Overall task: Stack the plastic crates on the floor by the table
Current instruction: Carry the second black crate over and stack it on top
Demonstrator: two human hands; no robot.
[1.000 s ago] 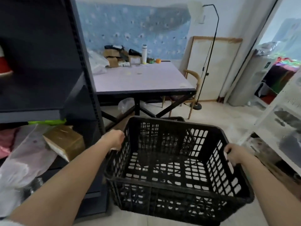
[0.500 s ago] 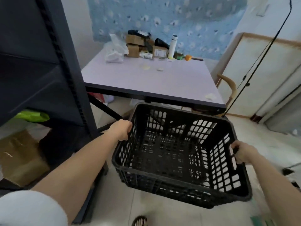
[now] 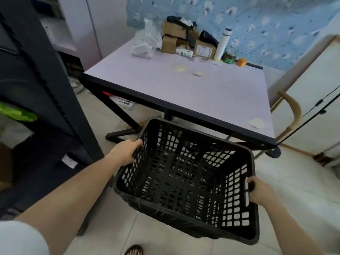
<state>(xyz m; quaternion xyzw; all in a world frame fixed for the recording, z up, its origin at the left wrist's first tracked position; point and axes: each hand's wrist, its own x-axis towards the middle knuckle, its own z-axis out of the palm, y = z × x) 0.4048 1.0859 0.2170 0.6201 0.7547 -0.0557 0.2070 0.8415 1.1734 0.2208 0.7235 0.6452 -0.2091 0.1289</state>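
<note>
I hold an empty black plastic crate (image 3: 185,183) with lattice walls in the air above the tiled floor, just in front of the table's near edge. My left hand (image 3: 125,151) grips its left rim. My right hand (image 3: 257,192) grips the handle slot in its right wall. The crate tilts slightly, its far rim close under the edge of the lilac-topped table (image 3: 184,85). No other crate shows in this view.
A dark metal shelving unit (image 3: 36,92) stands close on the left. Boxes, bags and a white bottle (image 3: 222,43) crowd the table's far side. A wooden chair (image 3: 292,111) and a lamp stand's base (image 3: 274,152) sit right of the table. Pale floor tiles (image 3: 294,181) spread to the right.
The crate has been carried forward toward the table, and my view has tilted down and left. Both hands keep the same grip on its sides.
</note>
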